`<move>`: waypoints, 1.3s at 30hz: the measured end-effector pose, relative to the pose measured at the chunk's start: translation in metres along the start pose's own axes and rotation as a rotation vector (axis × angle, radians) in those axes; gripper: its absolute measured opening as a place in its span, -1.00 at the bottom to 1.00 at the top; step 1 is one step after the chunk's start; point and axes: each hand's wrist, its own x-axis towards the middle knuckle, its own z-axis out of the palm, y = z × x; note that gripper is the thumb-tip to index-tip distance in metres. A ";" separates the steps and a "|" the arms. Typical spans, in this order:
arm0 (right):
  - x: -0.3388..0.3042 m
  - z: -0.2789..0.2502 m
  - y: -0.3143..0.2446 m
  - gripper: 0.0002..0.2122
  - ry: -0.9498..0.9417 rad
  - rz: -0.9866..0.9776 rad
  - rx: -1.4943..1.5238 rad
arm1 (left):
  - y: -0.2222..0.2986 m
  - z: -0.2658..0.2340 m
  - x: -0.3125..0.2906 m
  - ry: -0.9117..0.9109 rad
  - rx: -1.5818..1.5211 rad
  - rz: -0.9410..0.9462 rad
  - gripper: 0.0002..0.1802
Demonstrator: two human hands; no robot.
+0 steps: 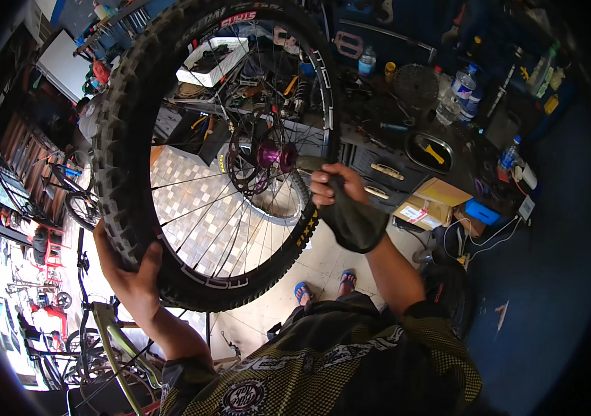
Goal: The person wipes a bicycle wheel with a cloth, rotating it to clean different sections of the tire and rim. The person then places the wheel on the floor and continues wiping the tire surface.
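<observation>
Head view: left fingers (103, 248) steadying the wheel (121, 170), right fingers (321, 188) holding the cloth (356, 220)

The left fingers are gripping the wheel low on its left side, curling round the tyre's outer tread while the thumb (150, 255) is pressing the inner edge. The right fingers are closing around the dark olive cloth at the wheel's right side, and its loose part is draping back over the wrist. Whether a right fingertip is touching bare rubber, I cannot tell. The wheel is slanting between both sets of fingers, its purple hub (268, 154) sitting between and above them.

Judging by the grips, the right fingers are wiping the tyre's side. Doing that well is depending on the left fingers: a firm hold on the tread, clear of the spokes (202, 211), is serving best. The right fingers would be working more safely by bunching in the loose cloth, which could otherwise be snagging a spoke. Short strokes along the curve would be suiting the tyre's shape.

Beyond the right fingers, bottles (462, 87) are standing on the tabletop (358, 114); to their right and lower, a cardboard box (426, 206) is sitting. Below the left fingers, a green bike frame (109, 331) is showing, so lowering the wheel that way is risking a knock.
</observation>
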 end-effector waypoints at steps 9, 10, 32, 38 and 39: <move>0.032 -0.009 0.020 -0.73 0.274 -0.720 -1.615 | 0.003 0.008 0.004 -0.003 -0.005 -0.007 -0.16; 0.030 -0.013 0.019 -0.68 0.277 -0.929 -1.987 | 0.001 0.007 0.006 -0.010 -0.003 -0.005 -0.16; 0.062 0.029 0.086 -0.35 0.358 -0.740 -1.326 | -0.003 0.007 0.004 0.039 0.046 -0.049 -0.21; 0.044 -0.039 0.090 -0.42 0.368 -0.593 -1.311 | -0.010 0.006 0.009 0.078 0.031 -0.102 -0.23; 0.040 -0.051 0.081 -0.47 0.382 -0.619 -1.409 | -0.012 0.003 0.010 0.072 0.037 -0.105 -0.23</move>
